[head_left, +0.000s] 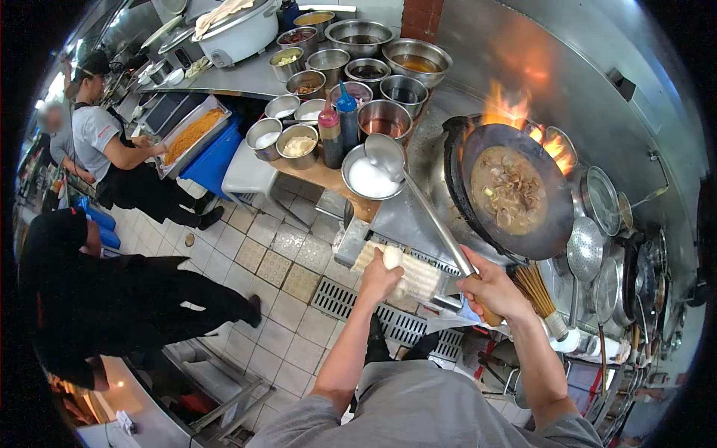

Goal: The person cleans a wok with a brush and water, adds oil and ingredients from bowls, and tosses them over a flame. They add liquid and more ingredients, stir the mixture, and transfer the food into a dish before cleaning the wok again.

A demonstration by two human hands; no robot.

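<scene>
My right hand point(494, 287) is wrapped round the wooden handle of a long steel ladle point(437, 216). The ladle's bowl hangs at the rim of a steel bowl of white granules point(371, 179). My left hand point(379, 279) grips a bunched white cloth point(418, 278) at the stove's front edge. To the right, a black wok point(478, 224) is tilted on the burner, holding brown broth with meat pieces point(508, 190). Flames point(508, 108) rise behind its far rim. Neither hand touches the wok.
Several steel seasoning pots point(396, 119) and two squeeze bottles point(347, 116) crowd the left counter. Strainers point(584, 250) and a bamboo brush point(534, 291) are at right. At left, one person point(97, 134) stands near a tray of orange-brown food point(194, 134); another person point(112, 291) is closer.
</scene>
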